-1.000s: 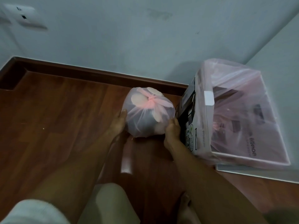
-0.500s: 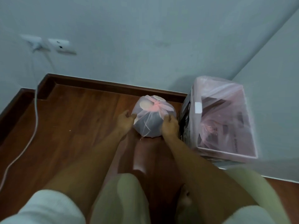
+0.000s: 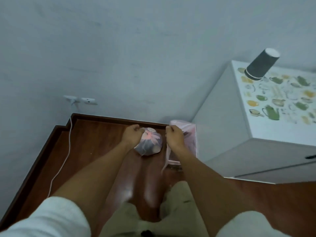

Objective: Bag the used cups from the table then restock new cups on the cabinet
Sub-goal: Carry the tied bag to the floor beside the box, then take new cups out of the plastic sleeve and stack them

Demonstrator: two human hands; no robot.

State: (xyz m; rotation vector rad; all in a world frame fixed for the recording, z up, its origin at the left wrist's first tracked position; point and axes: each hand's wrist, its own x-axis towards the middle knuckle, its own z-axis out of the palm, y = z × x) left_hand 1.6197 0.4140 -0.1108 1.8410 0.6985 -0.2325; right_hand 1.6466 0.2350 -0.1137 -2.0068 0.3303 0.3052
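Observation:
A tied translucent pink bag of used cups (image 3: 151, 143) sits on the wooden floor against the skirting board. My left hand (image 3: 132, 136) hovers at its left side with the fingers curled in and nothing seen in them. On the bag's right, my right hand (image 3: 174, 138) is also curled into a loose fist, in front of the pink-lined bin. A dark paper cup (image 3: 261, 66) stands upside down on the white cabinet (image 3: 222, 117) at the right, whose top carries a teapot-patterned cover.
A box bin with a pink liner (image 3: 191, 132) stands between the bag and the cabinet; a pink strip of the liner (image 3: 165, 159) hangs under my right wrist. A white cable (image 3: 65, 156) runs from a wall socket (image 3: 80, 100) down across the floor at the left.
Both hands have come off the bag's sides and lifted with fingers curled. The view has risen and pulled back, so the cabinet top and the cup on it now show.

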